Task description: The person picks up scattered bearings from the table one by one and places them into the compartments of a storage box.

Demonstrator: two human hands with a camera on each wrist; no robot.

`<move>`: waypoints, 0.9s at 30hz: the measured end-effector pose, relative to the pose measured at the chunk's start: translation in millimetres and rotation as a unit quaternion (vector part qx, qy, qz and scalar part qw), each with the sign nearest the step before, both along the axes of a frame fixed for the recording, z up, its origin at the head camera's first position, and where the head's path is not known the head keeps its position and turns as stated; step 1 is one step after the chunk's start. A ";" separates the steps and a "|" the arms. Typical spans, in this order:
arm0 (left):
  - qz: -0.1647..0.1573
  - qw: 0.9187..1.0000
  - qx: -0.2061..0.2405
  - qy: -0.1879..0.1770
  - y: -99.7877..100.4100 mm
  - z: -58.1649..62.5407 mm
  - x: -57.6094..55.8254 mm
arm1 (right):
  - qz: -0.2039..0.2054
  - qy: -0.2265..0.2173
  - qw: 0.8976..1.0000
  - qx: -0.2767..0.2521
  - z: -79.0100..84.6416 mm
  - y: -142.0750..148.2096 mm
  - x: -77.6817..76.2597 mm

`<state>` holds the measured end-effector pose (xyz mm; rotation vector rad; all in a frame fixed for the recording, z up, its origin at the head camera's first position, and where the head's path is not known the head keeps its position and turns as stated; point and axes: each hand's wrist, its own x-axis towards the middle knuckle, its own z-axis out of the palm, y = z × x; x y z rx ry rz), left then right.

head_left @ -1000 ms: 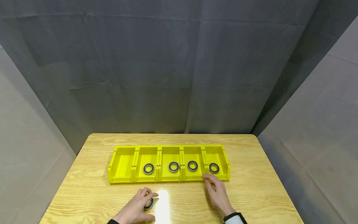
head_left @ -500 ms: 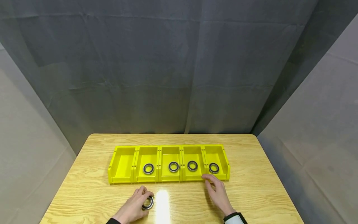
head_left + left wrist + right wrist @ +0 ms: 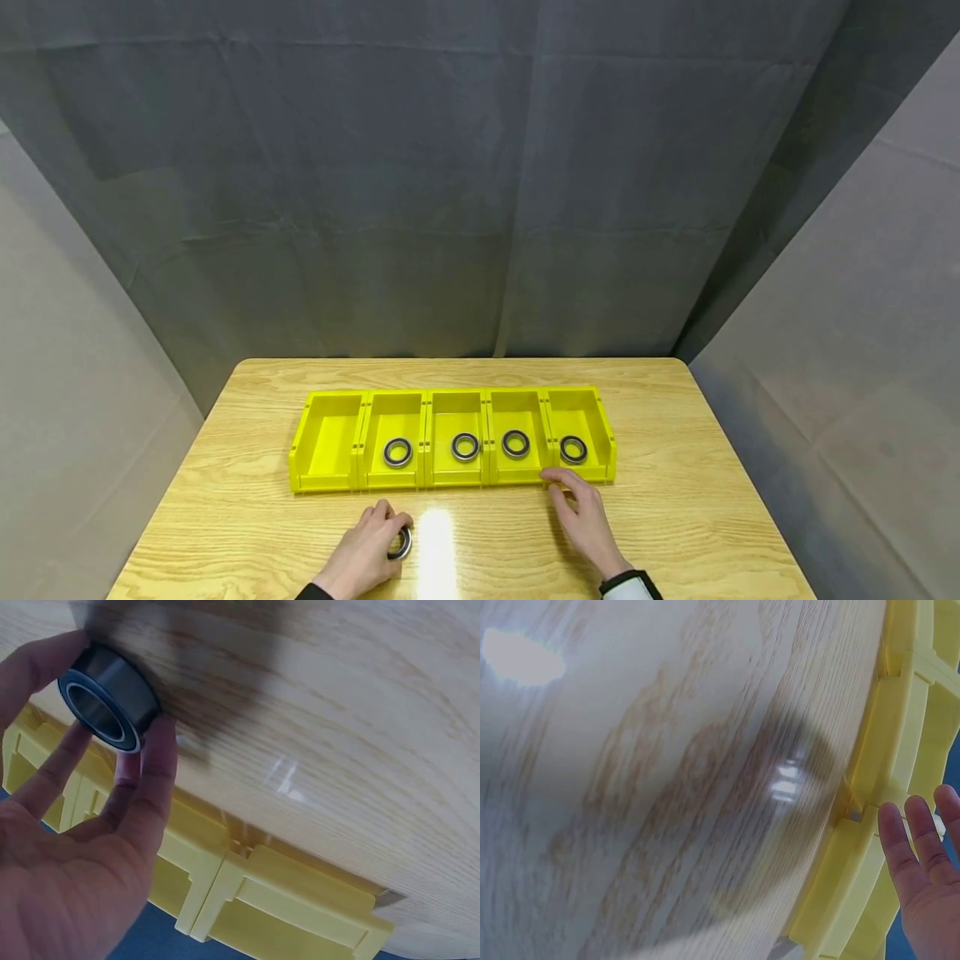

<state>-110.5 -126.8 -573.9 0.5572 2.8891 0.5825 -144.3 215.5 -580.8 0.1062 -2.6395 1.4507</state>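
Observation:
My left hand point(image 3: 362, 550) pinches a ball bearing point(image 3: 408, 543) between thumb and fingers, low over the table in front of the bins. The left wrist view shows this bearing point(image 3: 129, 684) tilted, a steel ring with a dark seal and an open bore. My right hand point(image 3: 587, 521) holds nothing, its fingers loosely extended at the front lip of the yellow bins point(image 3: 324, 482). In the right wrist view, the right hand's fingers point(image 3: 900, 847) overlap the bin edge; whether they touch it, I cannot tell.
Similar bearings lie flat, one per bin: a bearing point(image 3: 397, 465) in the second bin from the left, then a bearing point(image 3: 466, 459), a bearing point(image 3: 516, 456) and a bearing point(image 3: 573, 461) further right. The leftmost bin shows no bearing. Grey curtains point(image 3: 375, 208) surround the wooden table point(image 3: 675, 500).
My left hand's spread fingers have closed round the bearing on the table and now grip it. The right hand has stayed in place.

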 end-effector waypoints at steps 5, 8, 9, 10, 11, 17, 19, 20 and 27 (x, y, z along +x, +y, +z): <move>0.009 1.000 -0.012 0.009 3.0 -0.9 -0.5 | -0.001 -0.004 1.000 -0.003 0.4 0.4 -0.3; 0.012 1.000 -0.019 0.009 4.9 -1.1 -1.8 | -0.002 -0.006 1.000 -0.002 0.4 0.7 -0.5; 0.013 1.000 -0.020 0.007 5.4 -1.1 -2.2 | -0.002 -0.007 1.000 -0.002 0.4 0.7 -0.5; 0.014 1.000 -0.022 0.005 5.8 -0.9 -2.6 | -0.002 -0.008 1.000 -0.002 0.3 0.8 -0.4; 0.015 1.000 -0.023 0.003 6.2 -0.9 -2.9 | -0.002 -0.009 1.000 -0.003 0.3 0.9 -0.2; 0.026 0.999 -0.019 -0.009 7.0 -1.2 -3.5 | -0.004 -0.004 1.000 -0.005 -1.7 1.7 0.5; 0.029 0.999 -0.017 -0.009 7.2 -1.3 -3.6 | -0.004 -0.001 1.000 -0.006 -2.8 2.0 0.7; 0.031 0.999 -0.015 -0.010 7.3 -1.4 -3.7 | -0.004 0.001 1.000 -0.005 -3.4 2.2 0.8; 0.031 0.999 -0.009 -0.009 7.4 -1.6 -3.2 | -0.004 0.012 1.000 -0.001 -6.6 2.8 1.7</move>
